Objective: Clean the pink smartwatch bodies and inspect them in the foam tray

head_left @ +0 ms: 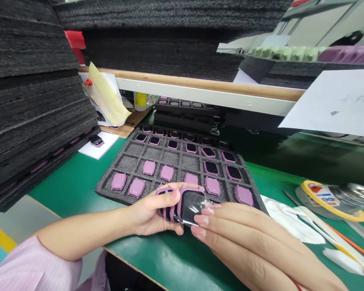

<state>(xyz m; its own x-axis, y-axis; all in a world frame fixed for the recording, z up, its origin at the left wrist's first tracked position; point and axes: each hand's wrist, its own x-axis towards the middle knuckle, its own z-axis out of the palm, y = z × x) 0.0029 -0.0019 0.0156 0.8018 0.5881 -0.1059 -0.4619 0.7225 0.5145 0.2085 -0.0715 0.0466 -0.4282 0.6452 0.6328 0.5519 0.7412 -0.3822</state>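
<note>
1. Your left hand (148,212) has its fingers and thumb clamped round a stack of pink watches (179,207), held above the desk (145,258) by its near edge.
2. Your right hand (251,238) has fingers together, tips touching the front watch (191,202); can't tell if they're pinching.
3. That watch's screen lies just left of those tips, long axis roughly near-to-far across the desk. Both hands are on it.
4. Just beyond: foam tray (126,163). White cloth (291,218) sits to its right.

below the shelf (200,91), a yellow-labelled container (140,101); at the shelf's left end, a yellow sheet (104,99) with a red pin (88,82); before its right end, a white cloth (294,222) and metal-topped jar (336,204).
</note>
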